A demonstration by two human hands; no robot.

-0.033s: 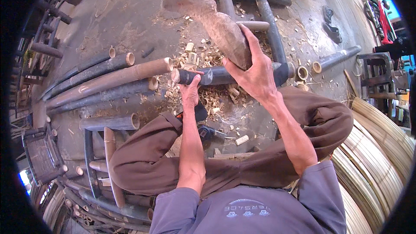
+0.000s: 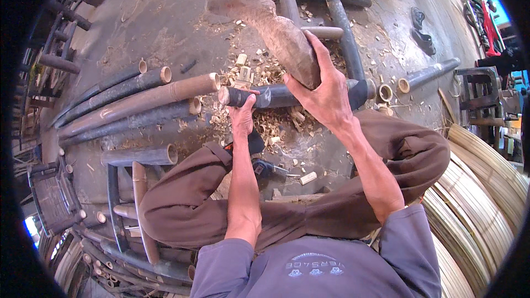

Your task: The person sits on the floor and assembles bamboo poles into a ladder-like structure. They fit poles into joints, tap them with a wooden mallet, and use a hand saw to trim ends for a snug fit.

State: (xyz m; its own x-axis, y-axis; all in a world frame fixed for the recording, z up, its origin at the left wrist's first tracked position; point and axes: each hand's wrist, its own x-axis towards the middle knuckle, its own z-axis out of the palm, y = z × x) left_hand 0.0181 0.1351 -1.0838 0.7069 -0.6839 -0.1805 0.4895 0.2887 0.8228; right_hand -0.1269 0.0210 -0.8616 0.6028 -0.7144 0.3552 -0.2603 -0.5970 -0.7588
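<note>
My right hand [image 2: 327, 91] is closed round the near end of a club-shaped wooden block [image 2: 287, 38]. The block is worn pale brown, narrows in its middle, and reaches up and left over the work. Below it a dark bamboo pole [image 2: 281, 96] lies crosswise, joined to a bamboo frame [image 2: 345, 33] on the far side. Near the pole's cut left end, my left hand [image 2: 243, 111] grips it with the thumb on top. Part of the pole and its joint is hidden behind my right hand.
Wood chips [image 2: 270, 127] litter the floor round the pole. Several bamboo poles [image 2: 138, 102] lie at the left, above a bamboo frame [image 2: 138, 157]. A power tool [image 2: 264, 166] sits between my legs. Split bamboo strips [image 2: 475, 198] are stacked at the right, and sandals [image 2: 422, 38] lie farther off.
</note>
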